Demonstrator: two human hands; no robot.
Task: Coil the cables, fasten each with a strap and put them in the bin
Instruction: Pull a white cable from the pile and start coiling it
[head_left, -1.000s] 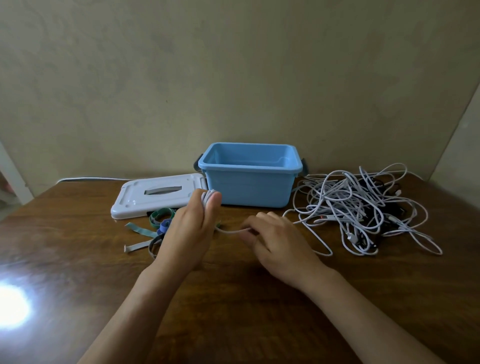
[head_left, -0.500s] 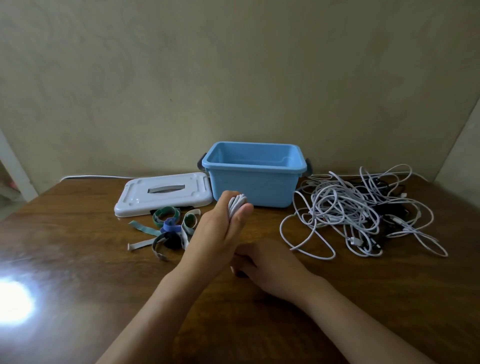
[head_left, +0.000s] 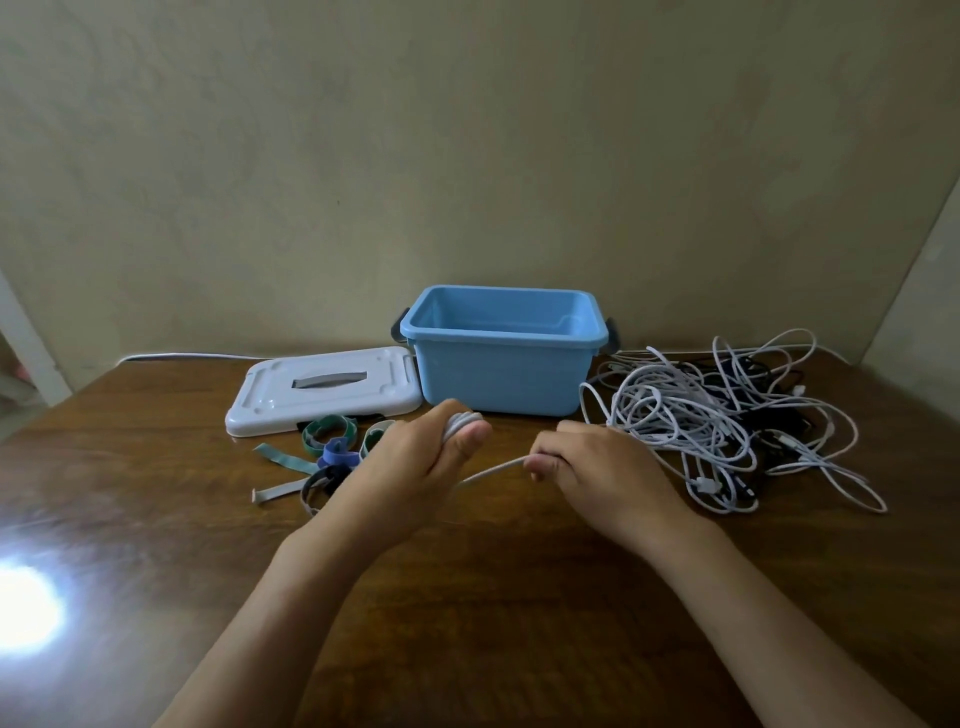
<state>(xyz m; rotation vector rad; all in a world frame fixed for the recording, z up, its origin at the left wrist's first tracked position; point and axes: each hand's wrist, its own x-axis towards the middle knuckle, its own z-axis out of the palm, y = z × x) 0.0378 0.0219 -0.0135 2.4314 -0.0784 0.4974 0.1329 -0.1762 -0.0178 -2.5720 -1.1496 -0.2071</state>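
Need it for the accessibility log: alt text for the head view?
A left hand grips a coiled white cable while the right hand pinches its loose end, above a wooden table. Behind: open blue bin, white lid, straps, tangled cables.

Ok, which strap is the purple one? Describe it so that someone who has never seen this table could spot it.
Start at the blue bin at the back of the table; the white lid lies flat to its left. In front of the lid sits a small heap of straps, just left of the left hand. The purple strap is in the middle of the heap, rolled into a loop, among teal and dark ones.
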